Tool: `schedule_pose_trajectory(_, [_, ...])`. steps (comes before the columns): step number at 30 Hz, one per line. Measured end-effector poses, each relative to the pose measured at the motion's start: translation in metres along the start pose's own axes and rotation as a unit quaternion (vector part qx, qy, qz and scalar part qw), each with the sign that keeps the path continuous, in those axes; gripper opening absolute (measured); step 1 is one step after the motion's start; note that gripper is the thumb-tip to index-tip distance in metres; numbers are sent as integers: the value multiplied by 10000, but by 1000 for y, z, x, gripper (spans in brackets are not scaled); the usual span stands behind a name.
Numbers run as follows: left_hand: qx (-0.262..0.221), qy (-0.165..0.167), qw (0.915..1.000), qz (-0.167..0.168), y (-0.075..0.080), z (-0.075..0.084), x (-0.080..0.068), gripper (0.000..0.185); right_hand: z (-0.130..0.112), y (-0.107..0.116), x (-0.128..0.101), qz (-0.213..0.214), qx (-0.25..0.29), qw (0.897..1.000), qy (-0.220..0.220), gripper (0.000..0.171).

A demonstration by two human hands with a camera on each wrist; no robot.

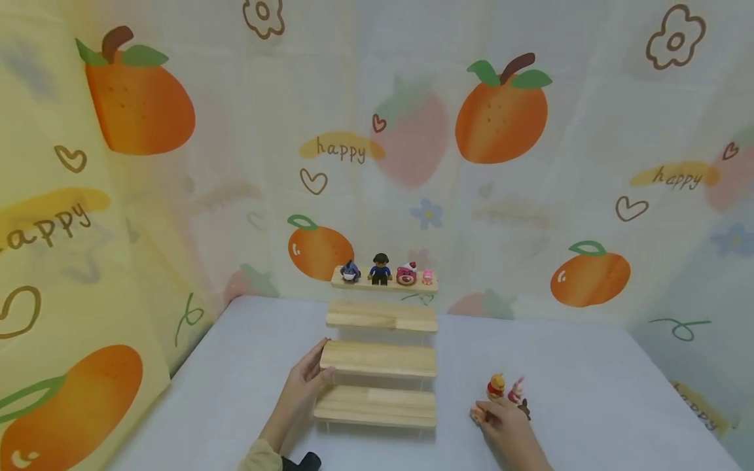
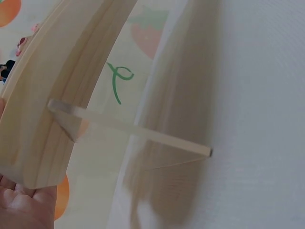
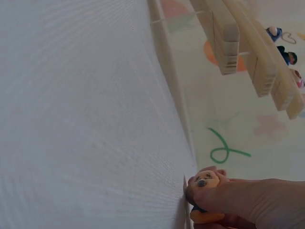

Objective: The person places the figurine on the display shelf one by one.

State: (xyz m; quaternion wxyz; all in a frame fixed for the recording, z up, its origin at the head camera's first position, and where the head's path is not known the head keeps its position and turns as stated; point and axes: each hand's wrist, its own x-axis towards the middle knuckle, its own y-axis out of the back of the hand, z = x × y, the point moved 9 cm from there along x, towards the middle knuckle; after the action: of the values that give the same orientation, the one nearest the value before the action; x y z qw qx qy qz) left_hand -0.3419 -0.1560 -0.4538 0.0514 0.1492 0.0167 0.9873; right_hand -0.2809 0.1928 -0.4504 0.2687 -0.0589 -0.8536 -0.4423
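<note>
Left hand (image 1: 303, 379), lower centre, grips the left edge of a four-tier wooden display stand (image 1: 379, 358); right hand (image 1: 506, 428), lower right, pinches an orange bear figurine (image 3: 208, 178). A light, clean lift should spare the adjacent Winnie-the-Pooh figurine (image 1: 496, 387). Top tier bears Eeyore (image 1: 350, 272), a dark-haired doll (image 1: 380, 269) and two pink figurines (image 1: 406, 275).

White tabletop (image 1: 235, 366) with tiered wooden shelf (image 1: 377, 358), small figurines (image 1: 496, 388), one half-hidden, seemingly brown.
</note>
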Motion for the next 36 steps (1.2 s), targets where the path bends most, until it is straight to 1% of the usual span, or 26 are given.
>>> schedule_pose_trajectory(2, [-8, 13, 10000, 23, 0, -1, 1, 62, 0, 0, -1, 4, 103, 9999, 8, 24])
schedule_pose_trajectory(5, [-65, 48, 10000, 18, 0, -2, 2, 62, 5, -2, -1, -104, 264, 9992, -272, 26])
schedule_pose_trajectory(8, [17, 183, 9998, 1, 0, -5, 1, 63, 9, -5, -3, -314, 255, 9975, -578, 21])
schedule_pose_trajectory(10, [65, 286, 9996, -3, 0, -7, -1, 64, 8, -6, -5, -345, 197, 9973, -619, 19])
schedule_pose_trajectory(12, [108, 351, 9993, -21, 0, -9, -3, 65, 7, -5, -7, -254, 173, 9978, -587, 19])
schedule_pose_trajectory(14, [46, 402, 9992, 5, 2, -10, -5, 65, 5, -4, -10, -110, 240, 9985, -474, 20])
schedule_pose_trajectory(17, [-74, 411, 9991, 75, 5, -10, -8, 64, 4, -3, -11, 19, 481, 9980, -406, 21])
schedule_pose_trajectory(21, [-239, 431, 9988, 33, 3, -9, -8, 65, 7, 2, -9, 195, 732, 9956, -544, 21])
schedule_pose_trajectory(24, [-245, 504, 9984, -2, 2, -9, -8, 65, 8, 5, -8, 295, 969, 9931, -592, 27])
schedule_pose_trajectory(27, [-123, 485, 9987, 35, 3, -6, -7, 64, 5, 6, -7, 366, 1374, 9889, -442, 35])
schedule_pose_trajectory(31, [19, 384, 9992, 75, 3, -3, -5, 63, 2, 8, -5, 525, 1802, 9819, -249, 33])
schedule_pose_trajectory(33, [58, 366, 9993, 84, 3, -3, -3, 63, 3, 8, -5, 520, 2035, 9769, -393, 31])
schedule_pose_trajectory(36, [74, 417, 9991, 77, 2, -4, -3, 64, 8, 3, -7, 359, 2458, 9643, -912, 28])
